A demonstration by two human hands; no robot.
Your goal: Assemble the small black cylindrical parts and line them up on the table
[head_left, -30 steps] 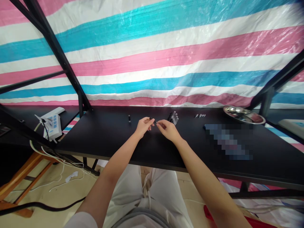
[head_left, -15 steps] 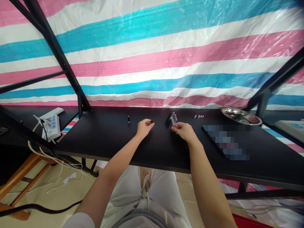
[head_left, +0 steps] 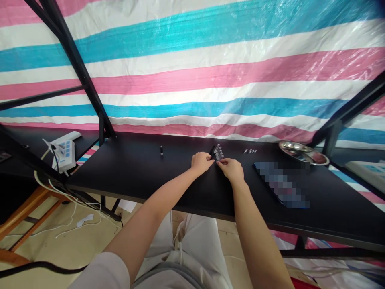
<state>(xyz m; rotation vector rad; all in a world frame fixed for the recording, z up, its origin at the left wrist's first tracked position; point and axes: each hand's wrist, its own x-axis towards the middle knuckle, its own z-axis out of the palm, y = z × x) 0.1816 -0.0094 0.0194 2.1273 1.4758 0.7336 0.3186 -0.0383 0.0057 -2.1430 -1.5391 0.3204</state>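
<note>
My left hand (head_left: 201, 161) and my right hand (head_left: 231, 168) meet on the black table (head_left: 144, 172), both beside a small cluster of dark and clear pen-like pieces (head_left: 217, 152). The fingers of both hands are curled in a pinch at that cluster. What each pinch holds is too small to make out. One short black piece (head_left: 161, 150) stands alone to the left of my hands. A few tiny pale parts (head_left: 250, 151) lie to the right of the cluster.
A blurred flat dark object (head_left: 281, 182) lies right of my hands. A metal dish (head_left: 302, 151) sits at the far right. A white power strip (head_left: 63, 150) with cables rests on the left shelf. A striped tarp hangs behind. Black frame posts stand on both sides.
Both hands moved right from the table's middle to the cluster of pieces. The right hand reached it first, then the left followed and closed in beside it.
</note>
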